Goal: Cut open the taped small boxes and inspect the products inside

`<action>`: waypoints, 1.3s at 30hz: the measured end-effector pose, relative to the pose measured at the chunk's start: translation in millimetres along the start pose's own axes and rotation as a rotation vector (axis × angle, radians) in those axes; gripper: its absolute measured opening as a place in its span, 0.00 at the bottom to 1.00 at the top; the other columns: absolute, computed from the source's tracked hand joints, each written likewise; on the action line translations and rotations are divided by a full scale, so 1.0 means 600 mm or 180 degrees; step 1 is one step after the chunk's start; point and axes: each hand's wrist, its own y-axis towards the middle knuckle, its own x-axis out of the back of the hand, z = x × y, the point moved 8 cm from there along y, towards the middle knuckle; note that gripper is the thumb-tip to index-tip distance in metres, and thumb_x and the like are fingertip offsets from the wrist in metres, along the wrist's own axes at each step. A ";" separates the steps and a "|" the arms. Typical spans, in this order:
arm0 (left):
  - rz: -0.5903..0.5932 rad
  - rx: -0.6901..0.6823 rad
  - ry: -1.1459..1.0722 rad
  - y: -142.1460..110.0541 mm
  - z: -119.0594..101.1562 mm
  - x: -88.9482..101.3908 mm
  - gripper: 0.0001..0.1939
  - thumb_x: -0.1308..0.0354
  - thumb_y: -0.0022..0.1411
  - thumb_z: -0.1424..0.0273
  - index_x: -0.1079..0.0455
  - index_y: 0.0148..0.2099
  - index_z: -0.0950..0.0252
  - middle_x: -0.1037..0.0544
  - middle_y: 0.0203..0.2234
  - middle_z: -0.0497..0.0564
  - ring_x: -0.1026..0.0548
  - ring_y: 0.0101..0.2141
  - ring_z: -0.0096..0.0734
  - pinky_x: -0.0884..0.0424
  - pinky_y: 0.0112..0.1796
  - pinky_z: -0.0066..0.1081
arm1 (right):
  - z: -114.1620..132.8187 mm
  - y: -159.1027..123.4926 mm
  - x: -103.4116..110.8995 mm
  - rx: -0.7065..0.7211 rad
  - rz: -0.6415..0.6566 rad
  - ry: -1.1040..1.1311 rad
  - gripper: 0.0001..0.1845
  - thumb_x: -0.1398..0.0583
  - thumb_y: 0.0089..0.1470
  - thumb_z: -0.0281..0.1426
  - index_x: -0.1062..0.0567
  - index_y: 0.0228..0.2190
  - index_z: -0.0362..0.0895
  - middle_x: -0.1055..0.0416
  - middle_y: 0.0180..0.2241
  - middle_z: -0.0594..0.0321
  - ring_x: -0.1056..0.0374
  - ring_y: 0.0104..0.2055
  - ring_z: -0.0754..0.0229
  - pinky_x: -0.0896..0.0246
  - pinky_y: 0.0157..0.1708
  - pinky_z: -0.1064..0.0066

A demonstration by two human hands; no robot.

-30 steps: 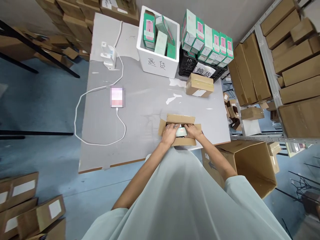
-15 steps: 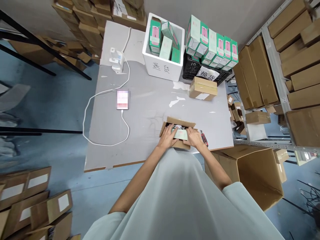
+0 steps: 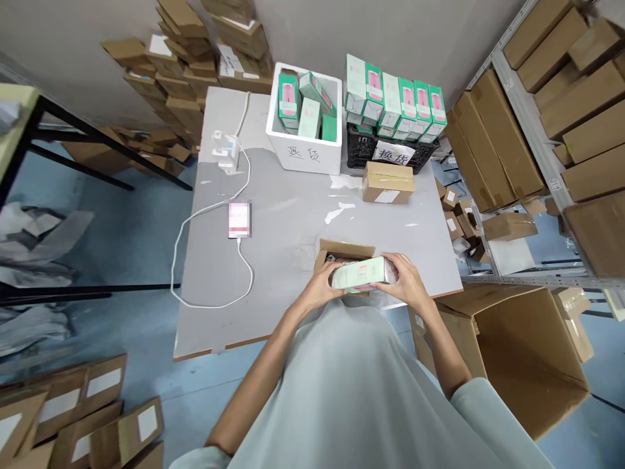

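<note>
A pale green product box (image 3: pixel 360 273) is held up between my two hands, above an open cardboard carton (image 3: pixel 346 248) at the table's near edge. My left hand (image 3: pixel 321 285) grips the box's left end. Around its right end close the fingers of my right hand (image 3: pixel 406 281), thumb in front. The box is slightly tilted, right end higher, and covers most of the carton's inside. What else lies in the carton is mostly hidden.
Across the back of the grey table (image 3: pixel 288 215) stand a white foam box (image 3: pixel 305 156) and a black crate (image 3: pixel 359 148), both with green boxes. A sealed carton (image 3: pixel 388 182) sits before the crate. Left lies a phone (image 3: pixel 239 219) on a cable. A large open carton (image 3: pixel 532 358) is right.
Both hands have lifted the pale green box up out of the open carton, and it has turned to show its long side. My view has shifted a little.
</note>
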 end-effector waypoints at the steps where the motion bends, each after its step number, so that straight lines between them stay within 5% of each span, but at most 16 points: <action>1: 0.0054 0.0146 -0.0239 -0.001 -0.006 0.006 0.40 0.18 0.51 0.60 0.22 0.65 0.61 0.17 0.61 0.59 0.17 0.61 0.57 0.18 0.62 0.52 | 0.002 0.010 0.008 -0.0038 -0.0104 0.0160 0.35 0.22 0.60 0.43 0.23 0.64 0.50 0.17 0.60 0.49 0.21 0.55 0.43 0.20 0.55 0.51; 7: -0.0062 0.0577 -0.1605 -0.031 -0.062 0.024 0.46 0.12 0.46 0.58 0.22 0.65 0.59 0.13 0.56 0.59 0.13 0.53 0.52 0.15 0.53 0.44 | 0.020 0.095 0.047 -0.0374 -0.0705 0.1110 0.26 0.27 0.62 0.57 0.19 0.46 0.50 0.16 0.58 0.51 0.24 0.61 0.42 0.25 0.60 0.51; 12: -0.0492 0.0592 -0.2638 -0.057 -0.095 0.014 0.39 0.11 0.50 0.60 0.19 0.61 0.59 0.12 0.56 0.59 0.12 0.52 0.48 0.16 0.49 0.36 | 0.059 0.185 0.068 0.0005 -0.0326 0.2253 0.32 0.35 0.67 0.66 0.14 0.47 0.50 0.15 0.58 0.53 0.22 0.65 0.41 0.31 0.67 0.50; 18: -0.0377 0.0790 -0.3793 -0.056 -0.118 -0.021 0.36 0.16 0.58 0.52 0.19 0.63 0.59 0.11 0.56 0.60 0.11 0.52 0.52 0.14 0.54 0.45 | 0.072 0.255 0.023 -0.0147 -0.0418 0.3329 0.32 0.26 0.54 0.60 0.15 0.48 0.49 0.15 0.49 0.58 0.20 0.52 0.47 0.23 0.53 0.59; 22: -0.0579 0.0539 -0.3402 -0.055 -0.148 -0.001 0.42 0.15 0.58 0.57 0.25 0.70 0.56 0.13 0.59 0.60 0.12 0.54 0.51 0.14 0.54 0.46 | 0.070 0.264 -0.015 -0.0481 -0.0838 0.3412 0.30 0.24 0.50 0.54 0.17 0.47 0.48 0.16 0.47 0.59 0.22 0.46 0.51 0.23 0.46 0.64; 26: -0.0887 0.0424 -0.3016 -0.063 -0.168 0.018 0.51 0.12 0.54 0.59 0.31 0.74 0.54 0.13 0.56 0.60 0.10 0.50 0.49 0.14 0.50 0.42 | 0.061 0.251 -0.017 -0.0656 -0.1263 0.3064 0.31 0.23 0.46 0.55 0.17 0.43 0.47 0.17 0.41 0.59 0.23 0.41 0.52 0.24 0.43 0.63; 35: -0.1309 0.0405 -0.2624 -0.061 -0.185 0.016 0.41 0.14 0.52 0.61 0.23 0.66 0.55 0.12 0.53 0.54 0.11 0.49 0.43 0.15 0.46 0.34 | 0.047 0.221 0.020 -0.0489 -0.1532 0.3180 0.34 0.25 0.52 0.62 0.16 0.46 0.48 0.16 0.54 0.53 0.22 0.45 0.51 0.22 0.44 0.63; 39: -0.0985 0.0477 -0.3145 -0.053 -0.177 -0.006 0.36 0.19 0.59 0.57 0.21 0.68 0.56 0.11 0.57 0.56 0.10 0.51 0.47 0.12 0.50 0.41 | 0.036 0.204 0.037 -0.0278 -0.1206 0.3478 0.35 0.30 0.60 0.63 0.18 0.54 0.50 0.17 0.58 0.53 0.21 0.58 0.46 0.21 0.55 0.60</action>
